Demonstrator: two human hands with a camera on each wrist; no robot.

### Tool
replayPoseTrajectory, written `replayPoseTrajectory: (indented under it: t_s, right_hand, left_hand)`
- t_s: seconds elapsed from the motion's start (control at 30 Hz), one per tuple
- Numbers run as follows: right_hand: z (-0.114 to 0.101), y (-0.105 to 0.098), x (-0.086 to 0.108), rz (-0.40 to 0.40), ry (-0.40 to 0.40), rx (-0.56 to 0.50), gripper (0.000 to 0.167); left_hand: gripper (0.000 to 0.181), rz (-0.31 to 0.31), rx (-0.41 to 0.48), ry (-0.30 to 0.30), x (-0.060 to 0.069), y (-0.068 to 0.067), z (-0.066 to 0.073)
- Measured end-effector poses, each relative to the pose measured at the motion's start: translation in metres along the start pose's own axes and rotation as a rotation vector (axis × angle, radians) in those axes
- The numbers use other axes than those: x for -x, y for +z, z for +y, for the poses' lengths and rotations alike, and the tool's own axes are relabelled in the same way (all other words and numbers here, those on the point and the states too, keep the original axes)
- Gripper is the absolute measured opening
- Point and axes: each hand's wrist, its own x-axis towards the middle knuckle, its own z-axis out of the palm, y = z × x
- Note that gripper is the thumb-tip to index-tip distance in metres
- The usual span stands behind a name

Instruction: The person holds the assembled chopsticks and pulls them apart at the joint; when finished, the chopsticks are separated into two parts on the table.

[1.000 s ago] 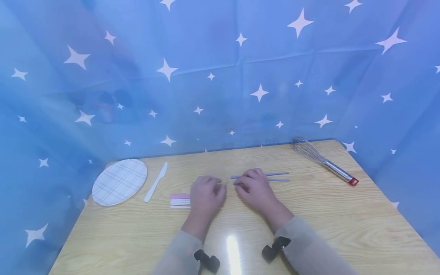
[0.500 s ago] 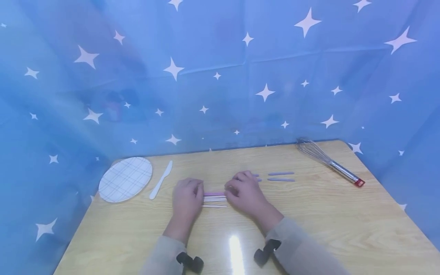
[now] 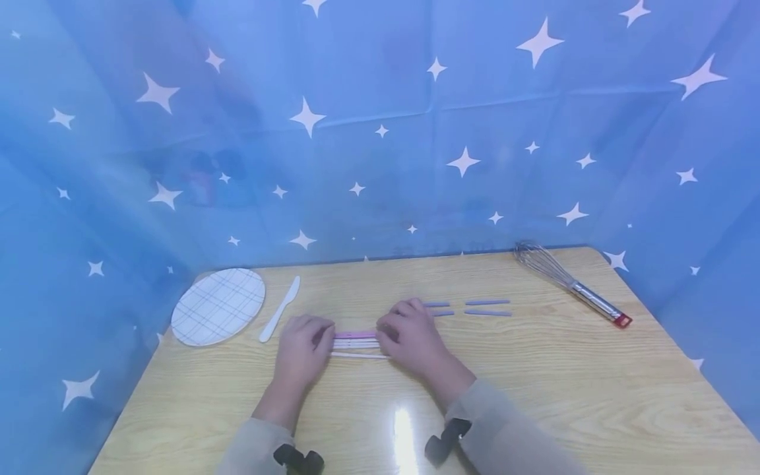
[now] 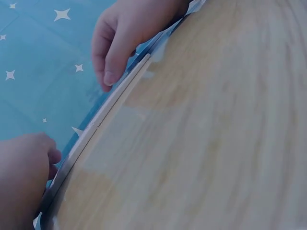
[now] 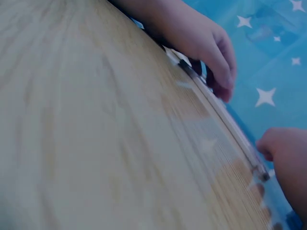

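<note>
my left hand [image 3: 304, 349] is at the left ends of the pink sticks [image 3: 355, 334] and white sticks [image 3: 356, 344], right hand [image 3: 412, 336] at the right ends. fingers bent on both, can't tell if pinching or just touching. pink and white sticks lie side by side on the tabletop [image 3: 534, 402], between the two. pale stick [image 3: 359, 355] slightly apart, nearer me. purple sticks [image 3: 487, 302] in two pairs beyond right hand. white knife [image 3: 280, 310] and checked plate [image 3: 218, 307] off left, whisk [image 3: 571, 284] far right.
</note>
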Motion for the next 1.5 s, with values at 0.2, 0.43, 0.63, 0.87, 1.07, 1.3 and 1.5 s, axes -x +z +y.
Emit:
replayPoseTrajectory:
  t_s: [0.2, 0.43, 0.63, 0.87, 1.07, 1.3, 1.5]
  right_hand:
    - [-0.005, 0.003, 0.001, -0.042, -0.016, 0.008, 0.025]
    - [-0.003, 0.001, 0.002, -0.021, -0.095, 0.018, 0.021]
    - [-0.005, 0.002, 0.001, -0.018, -0.039, 0.010, 0.013]
    - [-0.006, 0.003, -0.002, -0.004, -0.032, -0.002, 0.012]
    - [-0.007, 0.005, -0.004, -0.023, 0.000, -0.016, 0.012]
    - [-0.010, 0.009, -0.006, -0.047, 0.072, -0.055, 0.012]
    - [-0.013, 0.009, -0.008, -0.083, 0.165, -0.118, 0.008]
  left_hand:
    - [0.009, -0.082, -0.015, -0.032, -0.002, 0.005, -0.002]
    - [0.012, -0.101, 0.006, -0.028, -0.004, 0.004, 0.004]
    - [0.012, -0.098, 0.009, -0.014, -0.003, 0.004, 0.005]
    - [0.012, -0.127, 0.006, -0.041, -0.004, 0.001, 0.004]
    - [0.009, -0.122, -0.004, -0.046, -0.004, 0.001, 0.003]
    - [0.008, -0.124, -0.013, -0.057, -0.002, 0.000, 0.001]
    - [0.008, -0.125, -0.009, -0.061, -0.002, -0.001, 0.001]
